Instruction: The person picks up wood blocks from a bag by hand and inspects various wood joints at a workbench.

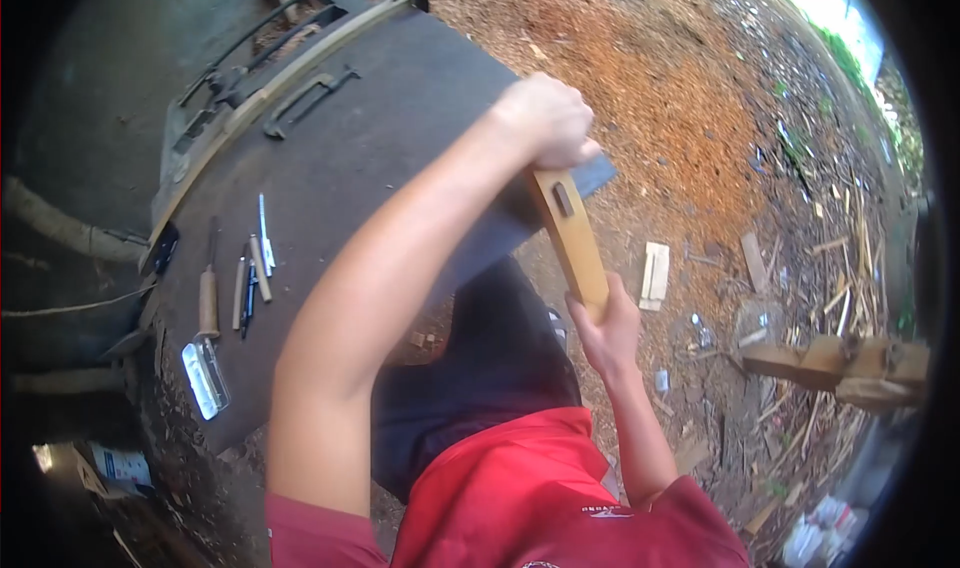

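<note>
My right hand (608, 330) is closed around the lower end of a light wooden bar (574, 243). A small dark brown piece (562, 200) sits in or on the bar's upper face. At the bar's upper end, my left hand (548, 118) is closed in a fist over it; the fingers' undersides are hidden. The bar is held tilted beside the corner of a dark-topped table (400, 98). On the tabletop to the left lie a wooden-handled tool (208, 303), several slim pencil- or stick-like pieces (258, 268) and an oblong clear-lidded case (205, 378).
A metal clamp (310, 103) lies near the table's far left side, beside a wooden strip (270, 93). Sawdust and shavings (680, 108) cover the ground. A pale wood block (654, 276) lies on the ground, and a timber beam (835, 360) juts in from the right.
</note>
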Demonstrator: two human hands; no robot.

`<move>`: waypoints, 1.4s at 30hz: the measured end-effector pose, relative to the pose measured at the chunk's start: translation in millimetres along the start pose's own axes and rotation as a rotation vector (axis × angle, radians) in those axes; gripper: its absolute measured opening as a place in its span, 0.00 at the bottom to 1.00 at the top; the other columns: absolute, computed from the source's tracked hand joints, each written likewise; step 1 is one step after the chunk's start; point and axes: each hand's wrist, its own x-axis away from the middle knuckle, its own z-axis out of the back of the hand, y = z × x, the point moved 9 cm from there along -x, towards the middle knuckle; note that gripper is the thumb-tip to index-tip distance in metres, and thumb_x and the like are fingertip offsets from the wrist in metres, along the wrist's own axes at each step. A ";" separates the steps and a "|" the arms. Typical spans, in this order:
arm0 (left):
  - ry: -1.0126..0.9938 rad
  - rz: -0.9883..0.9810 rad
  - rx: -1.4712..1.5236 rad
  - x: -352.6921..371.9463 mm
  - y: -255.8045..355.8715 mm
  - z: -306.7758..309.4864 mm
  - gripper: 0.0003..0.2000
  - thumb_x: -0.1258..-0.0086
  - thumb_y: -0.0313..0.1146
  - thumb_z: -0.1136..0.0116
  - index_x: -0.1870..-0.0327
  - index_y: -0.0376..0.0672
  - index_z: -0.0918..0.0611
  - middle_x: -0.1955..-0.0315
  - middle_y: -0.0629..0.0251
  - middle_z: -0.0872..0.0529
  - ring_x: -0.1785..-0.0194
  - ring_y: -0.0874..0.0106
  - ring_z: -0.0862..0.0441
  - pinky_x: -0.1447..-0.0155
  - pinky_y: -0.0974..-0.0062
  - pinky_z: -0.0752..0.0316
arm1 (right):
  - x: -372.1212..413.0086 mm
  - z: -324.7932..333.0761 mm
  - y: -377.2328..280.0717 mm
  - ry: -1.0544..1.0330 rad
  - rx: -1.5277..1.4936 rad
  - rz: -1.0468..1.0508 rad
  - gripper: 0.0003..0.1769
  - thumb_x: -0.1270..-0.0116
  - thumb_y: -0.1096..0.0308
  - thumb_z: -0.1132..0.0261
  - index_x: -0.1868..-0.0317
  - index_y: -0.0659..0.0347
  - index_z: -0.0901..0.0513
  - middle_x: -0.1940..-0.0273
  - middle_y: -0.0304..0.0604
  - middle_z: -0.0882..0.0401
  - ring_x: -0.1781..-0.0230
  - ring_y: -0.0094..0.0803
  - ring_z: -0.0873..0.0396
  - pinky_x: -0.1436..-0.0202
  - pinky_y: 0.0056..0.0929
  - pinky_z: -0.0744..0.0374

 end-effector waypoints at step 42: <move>0.184 -0.231 -0.167 -21.6 54.0 27.8 0.24 0.27 0.45 0.50 0.81 0.41 0.14 0.80 0.53 0.15 0.73 0.52 0.14 0.63 0.56 0.19 | -8.7 7.2 21.6 0.026 -0.119 0.031 0.19 0.39 0.65 0.25 0.49 0.64 0.15 0.59 0.54 0.12 0.58 0.50 0.11 0.53 0.41 0.16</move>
